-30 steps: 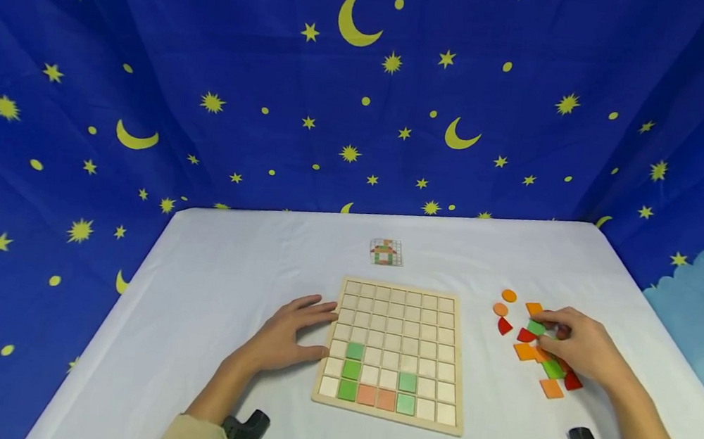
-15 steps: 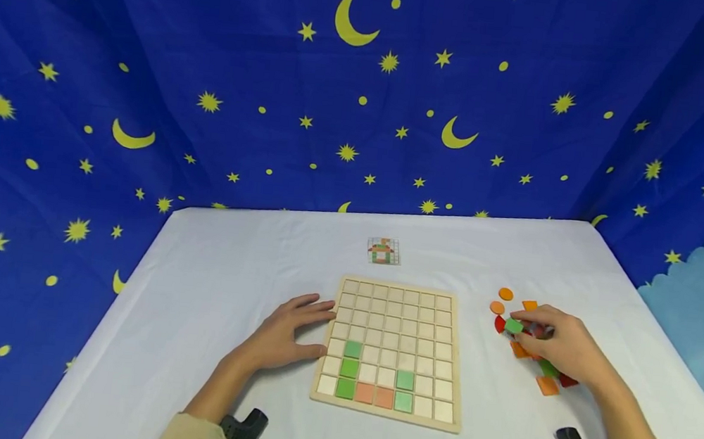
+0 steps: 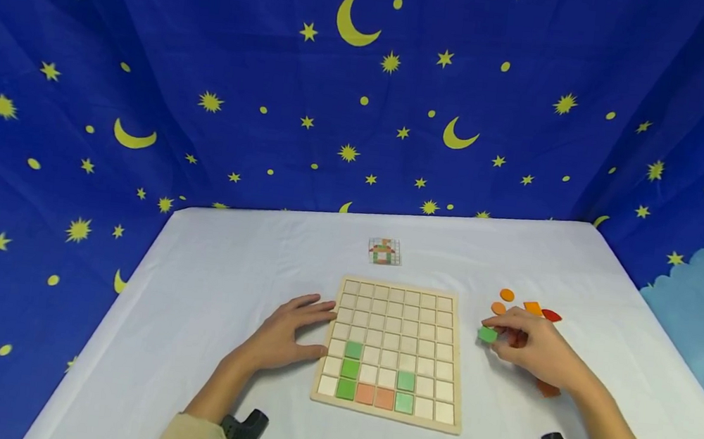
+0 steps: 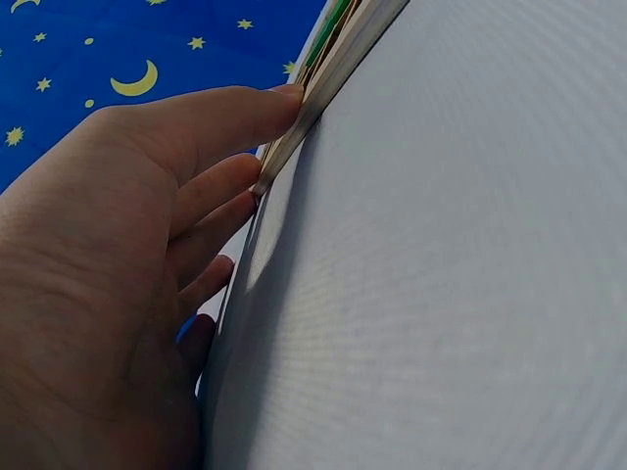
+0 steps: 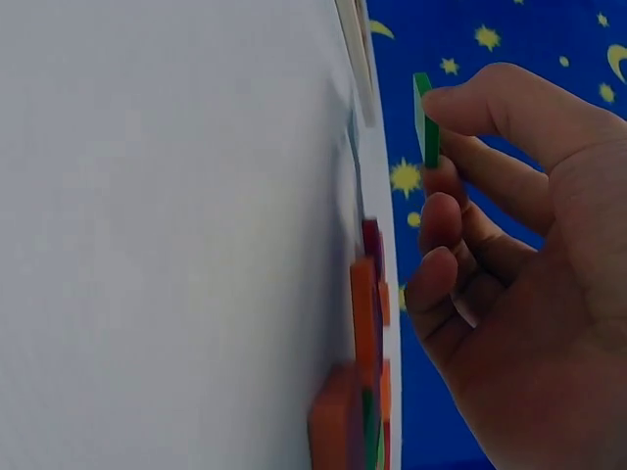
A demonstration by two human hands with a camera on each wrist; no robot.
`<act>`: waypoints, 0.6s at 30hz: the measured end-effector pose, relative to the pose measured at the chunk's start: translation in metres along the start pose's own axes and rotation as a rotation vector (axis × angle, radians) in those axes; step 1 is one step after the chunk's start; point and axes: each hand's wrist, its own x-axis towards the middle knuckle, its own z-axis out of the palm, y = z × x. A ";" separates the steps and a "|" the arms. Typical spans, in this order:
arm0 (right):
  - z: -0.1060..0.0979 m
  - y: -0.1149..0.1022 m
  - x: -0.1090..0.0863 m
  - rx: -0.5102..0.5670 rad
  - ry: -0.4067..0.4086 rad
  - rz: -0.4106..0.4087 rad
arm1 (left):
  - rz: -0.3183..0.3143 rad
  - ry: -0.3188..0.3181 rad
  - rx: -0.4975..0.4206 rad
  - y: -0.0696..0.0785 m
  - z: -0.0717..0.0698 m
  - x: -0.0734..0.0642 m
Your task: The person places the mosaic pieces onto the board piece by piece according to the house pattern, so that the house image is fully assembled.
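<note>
Dark blue cloth (image 3: pixel 263 84) hangs behind the white tabletop (image 3: pixel 259 260). Your right hand (image 3: pixel 534 344) holds up one little green square (image 3: pixel 487 335), over the side of the tabletop that is closer to its right edge. From there, the wooden board (image 3: pixel 391 341) lies toward the tabletop's left edge, with a small gap of white between the two. Your square looks about as long as it is wide, so it has no long way. From the right wrist it shows thin and almost side-on, with its flat face nearly level with the tabletop.

Your right hand is the one near the square. Its fingers (image 5: pixel 468 106) are closed just enough to pinch it by the rim, and the other fingertips curl in beside it. Your left hand (image 3: pixel 282 333) is across the board, spread out, with its tips touching the board's left side and gripping nothing.

Loose pieces (image 3: pixel 532 308) sit by the right hand, and some hide behind it. Five green tiles (image 3: pixel 349 368) and two pinkish tiles (image 3: pixel 374 395) sit in the board's boxes. Toward the tabletop's far edge lies a small picture card (image 3: pixel 383 251).
</note>
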 end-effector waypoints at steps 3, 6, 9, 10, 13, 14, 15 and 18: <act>0.006 -0.006 0.001 0.014 -0.017 -0.013 | 0.008 0.004 -0.004 0.000 0.000 0.000; 0.012 -0.012 0.002 0.028 -0.041 -0.043 | 0.010 0.003 -0.016 0.000 0.000 -0.001; 0.018 -0.019 0.003 0.043 -0.061 -0.065 | 0.005 -0.006 -0.028 0.000 0.002 -0.002; 0.019 -0.021 0.003 0.045 -0.067 -0.072 | 0.002 -0.009 -0.031 0.000 0.002 -0.002; 0.023 -0.026 0.005 0.055 -0.089 -0.091 | -0.008 -0.009 -0.028 0.000 0.002 -0.002; 0.024 -0.027 0.006 0.063 -0.096 -0.096 | -0.012 -0.009 -0.025 0.000 0.002 -0.002; 0.025 -0.029 0.007 0.068 -0.106 -0.104 | -0.014 -0.008 -0.023 0.000 0.002 -0.002; 0.028 -0.034 0.009 0.076 -0.128 -0.125 | -0.020 -0.004 -0.020 0.000 0.000 -0.001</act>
